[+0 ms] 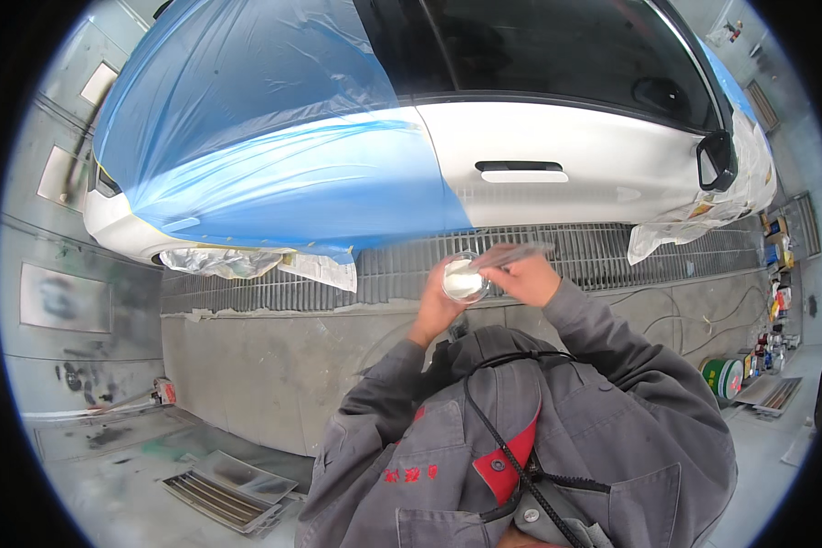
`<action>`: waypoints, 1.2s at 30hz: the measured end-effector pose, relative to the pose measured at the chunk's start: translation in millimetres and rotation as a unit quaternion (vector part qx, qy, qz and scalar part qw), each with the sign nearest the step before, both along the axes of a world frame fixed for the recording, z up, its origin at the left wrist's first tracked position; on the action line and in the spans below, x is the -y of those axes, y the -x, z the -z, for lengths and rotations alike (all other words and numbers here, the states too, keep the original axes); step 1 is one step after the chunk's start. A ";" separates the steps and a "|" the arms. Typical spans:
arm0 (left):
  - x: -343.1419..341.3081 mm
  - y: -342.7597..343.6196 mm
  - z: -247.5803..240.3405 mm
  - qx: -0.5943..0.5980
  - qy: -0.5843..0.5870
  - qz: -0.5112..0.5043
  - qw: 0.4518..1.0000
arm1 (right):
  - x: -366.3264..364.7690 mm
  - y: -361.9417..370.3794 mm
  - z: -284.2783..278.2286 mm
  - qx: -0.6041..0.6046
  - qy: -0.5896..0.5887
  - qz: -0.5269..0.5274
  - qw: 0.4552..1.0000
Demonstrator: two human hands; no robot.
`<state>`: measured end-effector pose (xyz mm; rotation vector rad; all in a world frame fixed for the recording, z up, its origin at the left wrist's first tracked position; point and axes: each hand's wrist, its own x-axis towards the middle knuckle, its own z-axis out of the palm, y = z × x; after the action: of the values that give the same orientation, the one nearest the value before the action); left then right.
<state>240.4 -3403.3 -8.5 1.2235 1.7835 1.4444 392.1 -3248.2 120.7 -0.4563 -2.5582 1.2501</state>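
Note:
My left hand (pixel 437 307) is wrapped round a clear cup (pixel 487 290) in front of my chest. White liquid (pixel 463 282), which looks like paint, shows inside it. Beside the cup, the closed fingers of my right hand (pixel 528 277) grip a thin, pale stirring stick (pixel 526 252). One end slants down to the cup's mouth, while the other is smeared by motion. Ahead stands a white car door (pixel 566 196) with a white handle (pixel 522 172). Blue masking film (pixel 320 187) covers the car's left part, up against that door.
A floor grating (pixel 393 274) runs along the car's side. Clear film (pixel 658 236) hangs near the right wheel, below a black mirror (pixel 717 163). Cables (pixel 680 315), a green bucket (pixel 721 376) and several cans and bottles (pixel 770 350) are at right. Loose vent panels (pixel 228 493) lie at lower left.

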 end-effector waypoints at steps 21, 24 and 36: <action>159.5 -136.5 -20.4 0.174 0.053 -0.104 0.978 | 120.5 -71.9 -6.7 -0.033 0.096 -0.009 0.995; 187.4 -117.7 -26.0 0.154 0.038 -0.135 0.978 | 159.2 -45.8 1.5 -0.040 0.042 -0.037 0.998; 303.3 -16.6 -24.2 0.066 -0.074 -0.164 0.981 | 307.3 41.7 -28.5 -0.104 -0.058 -0.127 0.985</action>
<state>257.0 -3706.5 15.7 0.9048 1.8750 1.8270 350.4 -3555.5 149.2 0.0262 -2.5471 1.1497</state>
